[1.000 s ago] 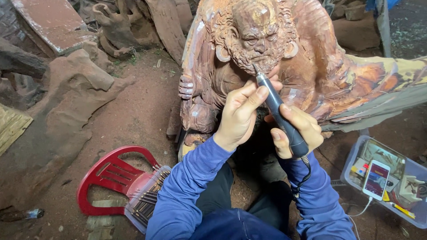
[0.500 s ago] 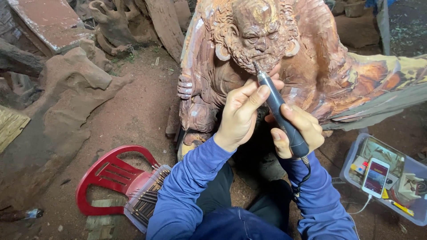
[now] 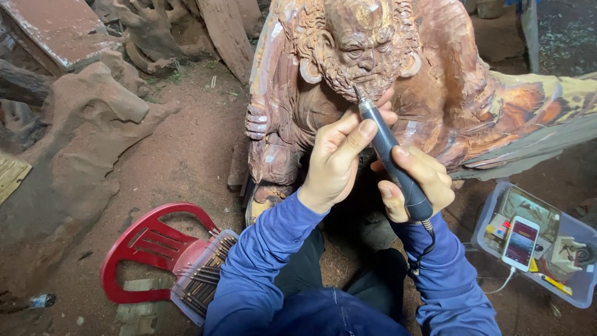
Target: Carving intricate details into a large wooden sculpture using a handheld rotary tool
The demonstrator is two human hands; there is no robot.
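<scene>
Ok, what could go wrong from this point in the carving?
The rotary carving tool, gripped by the right hand and steadied by the left hand, has its bit at the beard of the wooden statue; a slip could gouge the face. The left fingertips sit close to the bit and could be nicked.

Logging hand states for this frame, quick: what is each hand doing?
Left hand: closed on the front of the rotary carving tool, steadying it.
Right hand: closed around the tool's rear.

Soft even daylight, faint shadows, sharp focus, edges perhaps slightly warped.
</scene>
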